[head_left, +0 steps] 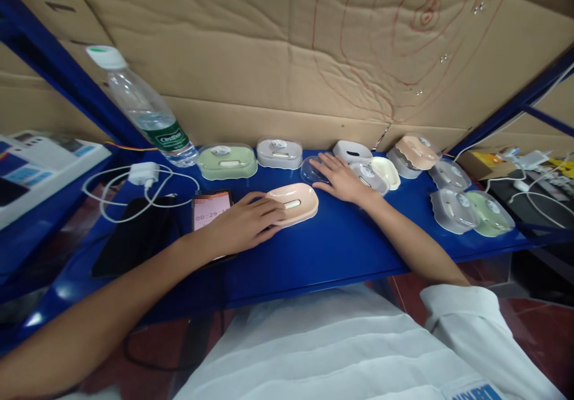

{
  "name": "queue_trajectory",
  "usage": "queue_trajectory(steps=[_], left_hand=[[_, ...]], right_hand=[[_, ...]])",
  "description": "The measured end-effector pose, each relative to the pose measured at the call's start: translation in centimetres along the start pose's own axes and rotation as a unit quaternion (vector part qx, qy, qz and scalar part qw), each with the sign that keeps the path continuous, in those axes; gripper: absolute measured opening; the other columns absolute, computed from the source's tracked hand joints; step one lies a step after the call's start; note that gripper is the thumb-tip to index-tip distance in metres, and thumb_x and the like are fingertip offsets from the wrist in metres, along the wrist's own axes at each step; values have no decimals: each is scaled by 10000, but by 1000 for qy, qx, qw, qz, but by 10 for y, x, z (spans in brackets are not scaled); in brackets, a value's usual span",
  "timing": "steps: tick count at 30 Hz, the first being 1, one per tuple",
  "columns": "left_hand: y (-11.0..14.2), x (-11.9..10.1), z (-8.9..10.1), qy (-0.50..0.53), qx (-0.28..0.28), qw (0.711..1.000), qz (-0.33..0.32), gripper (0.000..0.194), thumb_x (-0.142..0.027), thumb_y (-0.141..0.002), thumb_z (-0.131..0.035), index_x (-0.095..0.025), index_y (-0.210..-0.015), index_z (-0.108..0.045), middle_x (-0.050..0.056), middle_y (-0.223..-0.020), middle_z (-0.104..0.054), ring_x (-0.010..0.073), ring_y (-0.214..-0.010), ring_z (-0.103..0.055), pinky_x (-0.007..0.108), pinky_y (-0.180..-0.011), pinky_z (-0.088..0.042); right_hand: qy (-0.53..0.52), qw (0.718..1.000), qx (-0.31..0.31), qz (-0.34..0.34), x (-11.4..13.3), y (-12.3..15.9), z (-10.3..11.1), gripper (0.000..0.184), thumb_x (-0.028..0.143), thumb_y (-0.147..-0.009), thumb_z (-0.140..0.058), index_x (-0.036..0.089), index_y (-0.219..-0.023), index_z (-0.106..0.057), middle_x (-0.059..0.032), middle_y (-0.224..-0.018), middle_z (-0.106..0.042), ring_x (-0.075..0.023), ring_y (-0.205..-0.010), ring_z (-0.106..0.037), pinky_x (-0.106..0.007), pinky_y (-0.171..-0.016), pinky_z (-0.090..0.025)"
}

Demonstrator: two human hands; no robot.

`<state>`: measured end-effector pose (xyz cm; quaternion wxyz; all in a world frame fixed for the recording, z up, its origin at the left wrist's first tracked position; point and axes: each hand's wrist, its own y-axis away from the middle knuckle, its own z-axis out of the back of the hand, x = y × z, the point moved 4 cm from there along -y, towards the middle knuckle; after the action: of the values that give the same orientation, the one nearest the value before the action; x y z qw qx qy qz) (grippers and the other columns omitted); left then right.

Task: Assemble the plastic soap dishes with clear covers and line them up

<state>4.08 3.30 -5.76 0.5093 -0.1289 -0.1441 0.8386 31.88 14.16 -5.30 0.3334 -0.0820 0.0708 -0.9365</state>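
A peach soap dish [301, 202] lies on the blue shelf in front of me, its slotted inside facing up. My left hand [255, 217] grips its left end, with fingers over the rim and thumb at the near side. Farther back, my right hand [338, 176] has its fingers and thumb around a clear plastic lid [309, 170], partly hidden under the hand. Just right of that hand are a white dish [352, 150], a grey dish with a clear lid [370, 176] and a cream dish [388, 171].
Lidded green [227, 162] and grey soap boxes [280, 153] stand along the cardboard wall [233, 41]; several more sit at right, including a peach box [416, 150]. At left are a water bottle [147, 113], white charger [144, 174], black phone [130, 238] and lit timer phone [208, 208].
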Motion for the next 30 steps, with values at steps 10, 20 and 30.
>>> queue_trajectory(steps=[10, 20, 30], left_hand=[[8, 22, -5, 5, -57, 990, 132, 348, -377, -1048, -727, -189, -1318, -613, 197, -1437, -620, 394, -1330, -659, 570, -1106, -592], [10, 28, -13, 211, -68, 957, 187, 792, -549, -991, -810, -273, -1614, -407, 161, -1594, -547, 357, -1466, -602, 541, -1228, -532], [10, 28, -13, 239, -49, 944, 221, 849, -647, -935, -839, -276, -1604, -470, 141, -1592, -577, 354, -1474, -610, 510, -1233, -528]], right_hand=[[-238, 961, -58, 127, 44, 14, 9, 567, 634, -1108, -599, 253, -1516, -699, -138, -1540, -709, -309, -1456, -651, -543, -1268, -487], [-81, 971, -8, 225, 83, 28, -11, 593, 490, -1184, -471, 229, -1716, -494, -157, -1814, -402, -339, -1717, -305, -642, -1379, -256], [-36, 973, -13, 228, 95, 27, -8, 594, 501, -1174, -504, 259, -1716, -495, -156, -1762, -490, -335, -1651, -410, -592, -1328, -337]])
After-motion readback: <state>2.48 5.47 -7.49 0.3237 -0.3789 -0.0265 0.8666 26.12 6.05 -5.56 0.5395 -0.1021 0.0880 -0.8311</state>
